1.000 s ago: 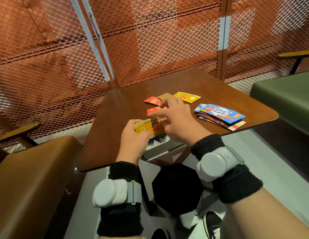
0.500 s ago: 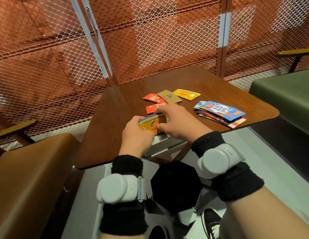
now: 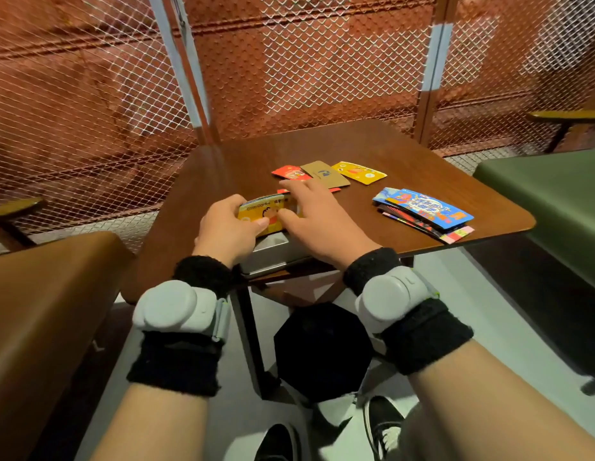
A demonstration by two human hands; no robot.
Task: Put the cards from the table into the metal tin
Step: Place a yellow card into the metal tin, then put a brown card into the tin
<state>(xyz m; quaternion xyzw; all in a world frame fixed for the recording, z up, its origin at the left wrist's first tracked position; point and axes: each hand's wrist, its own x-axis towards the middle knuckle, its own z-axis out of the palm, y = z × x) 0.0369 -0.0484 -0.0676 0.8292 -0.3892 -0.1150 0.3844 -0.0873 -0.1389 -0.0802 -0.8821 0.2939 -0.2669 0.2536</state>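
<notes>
Wore black wristbands with grey pods (image 3: 171, 306) on both wrists, nearest of all. Found the metal tin (image 3: 276, 254) at the near edge of the wooden surface (image 3: 223, 171), mostly hidden beneath both hands. Gripped the yellow card stack (image 3: 260, 211) in the left hand (image 3: 228, 229), thumb across its face, fingers curled round the left end. Pinched the stack's right end with the right hand (image 3: 319, 221), thumb on the near face, fingers reaching over the top. Held it right over the tin; could not tell whether touching. Farther out, lying flat: blue-topped pile (image 3: 422, 211) off right, then red card (image 3: 291, 172), tan card (image 3: 324, 174) and yellow card (image 3: 359, 173) in a row. Backed by a mesh wall (image 3: 289, 78).
</notes>
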